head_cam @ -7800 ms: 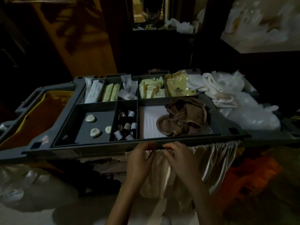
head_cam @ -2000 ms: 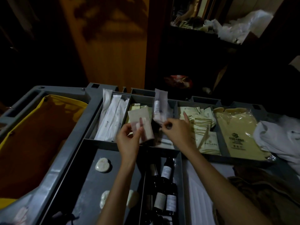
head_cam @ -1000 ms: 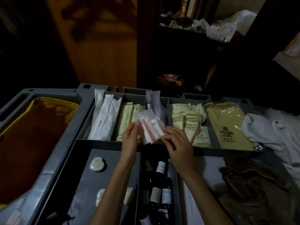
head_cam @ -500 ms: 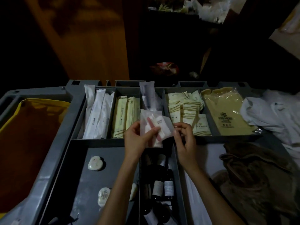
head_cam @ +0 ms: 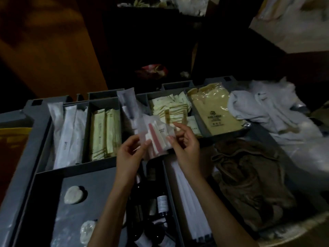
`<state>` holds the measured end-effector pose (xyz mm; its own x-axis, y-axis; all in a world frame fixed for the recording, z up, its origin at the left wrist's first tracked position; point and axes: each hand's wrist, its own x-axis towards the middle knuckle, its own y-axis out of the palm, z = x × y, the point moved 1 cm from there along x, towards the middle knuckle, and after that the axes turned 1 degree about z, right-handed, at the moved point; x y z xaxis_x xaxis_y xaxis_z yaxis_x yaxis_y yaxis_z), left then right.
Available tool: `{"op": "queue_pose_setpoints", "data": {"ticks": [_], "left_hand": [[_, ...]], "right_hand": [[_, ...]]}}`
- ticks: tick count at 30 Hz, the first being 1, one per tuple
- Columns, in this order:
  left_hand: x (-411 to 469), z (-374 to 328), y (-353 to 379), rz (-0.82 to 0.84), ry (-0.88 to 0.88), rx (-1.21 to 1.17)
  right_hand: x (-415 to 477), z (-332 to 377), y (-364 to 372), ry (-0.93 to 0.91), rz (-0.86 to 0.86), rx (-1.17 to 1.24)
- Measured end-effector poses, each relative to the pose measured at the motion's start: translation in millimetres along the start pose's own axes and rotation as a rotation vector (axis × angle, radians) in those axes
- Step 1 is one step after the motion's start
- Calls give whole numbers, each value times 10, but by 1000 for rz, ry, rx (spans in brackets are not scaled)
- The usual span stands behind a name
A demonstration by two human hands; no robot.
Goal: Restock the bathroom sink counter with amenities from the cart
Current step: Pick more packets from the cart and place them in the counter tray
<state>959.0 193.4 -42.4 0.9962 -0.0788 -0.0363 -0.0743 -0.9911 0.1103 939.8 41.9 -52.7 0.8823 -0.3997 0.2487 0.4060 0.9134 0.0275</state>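
Both my hands hold a small stack of clear amenity packets (head_cam: 156, 138), one with a pink strip, above the middle of the grey cart tray (head_cam: 26, 157). My left hand (head_cam: 130, 154) pinches the stack's left edge with thumb and fingers. At the right edge, my right hand (head_cam: 185, 141) grips the packets with curled fingers. Behind them another clear packet (head_cam: 127, 104) stands upright in its compartment.
Compartments hold long white packets (head_cam: 68, 136), cream sachets (head_cam: 105, 134), cream folded packets (head_cam: 170, 109) and a beige bag (head_cam: 215, 111). Nearer lie round soaps (head_cam: 73, 195), dark bottles (head_cam: 162, 205) and a brown cloth (head_cam: 249, 179). White linen (head_cam: 270, 111) is piled at the right.
The packets and both hands have stayed over the tray's middle. My right hand has closed onto the stack's right edge. The view has tilted down slightly.
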Motion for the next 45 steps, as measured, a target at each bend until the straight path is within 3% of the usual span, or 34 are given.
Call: {"op": "queue_pose_setpoints", "data": {"ticks": [5, 12, 25, 27, 32, 36, 40, 45], "left_hand": [[-255, -101, 393, 116, -36, -79], [-1277, -240, 1207, 345, -90, -120], [-3396, -100, 2494, 1084, -357, 18], [-3670, -106, 2658, 1193, -426, 52], [-4363, -49, 3103, 1542, -381, 232], [-4756, 54, 3404, 1716, -418, 312], [-5155, 99, 3611, 1879, -518, 360], [-5575, 165, 3797, 2085, -449, 418]], "right_hand": [[-429, 250, -547, 65, -104, 28], [-1504, 878, -1604, 7, -322, -103], [-3768, 1641, -3061, -37, -829, -68], [-4043, 1718, -3171, -28, -902, -104], [-4667, 1854, -3379, 11, -1131, -212], [-5016, 1932, -3477, 12, -1304, -215], [-5309, 2006, -3517, 36, -1591, -114], [-5542, 2073, -3520, 190, -1874, -270]]}}
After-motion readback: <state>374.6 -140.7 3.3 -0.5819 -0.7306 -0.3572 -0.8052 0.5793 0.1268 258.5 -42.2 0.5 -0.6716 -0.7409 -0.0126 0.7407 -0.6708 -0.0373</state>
